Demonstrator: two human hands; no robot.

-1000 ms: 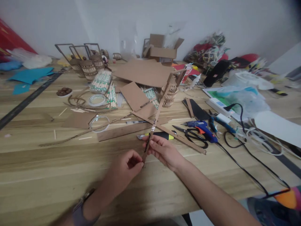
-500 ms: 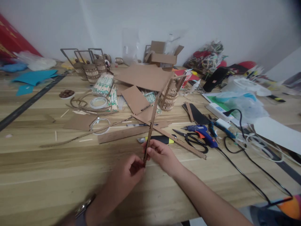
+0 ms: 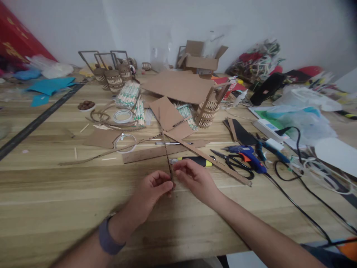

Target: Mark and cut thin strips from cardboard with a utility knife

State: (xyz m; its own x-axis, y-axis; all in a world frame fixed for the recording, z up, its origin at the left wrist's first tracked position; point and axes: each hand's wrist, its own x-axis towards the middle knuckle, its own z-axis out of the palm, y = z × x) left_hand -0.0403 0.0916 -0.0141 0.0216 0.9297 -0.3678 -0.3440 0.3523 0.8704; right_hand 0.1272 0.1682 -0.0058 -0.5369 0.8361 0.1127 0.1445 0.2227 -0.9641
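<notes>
Here we pinch a thin cardboard strip between left hand and right hand, fingers closed on its lower end, above the wooden table.

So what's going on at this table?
A person holds a thin cardboard strip upright between both hands: the left hand pinches its lower end, the right hand grips it from the other side. This is just above a cluttered wooden table. Beyond the hands lie a yellow-and-black knife, scissors, a blue glue gun, tape rolls and cardboard sheets.
</notes>
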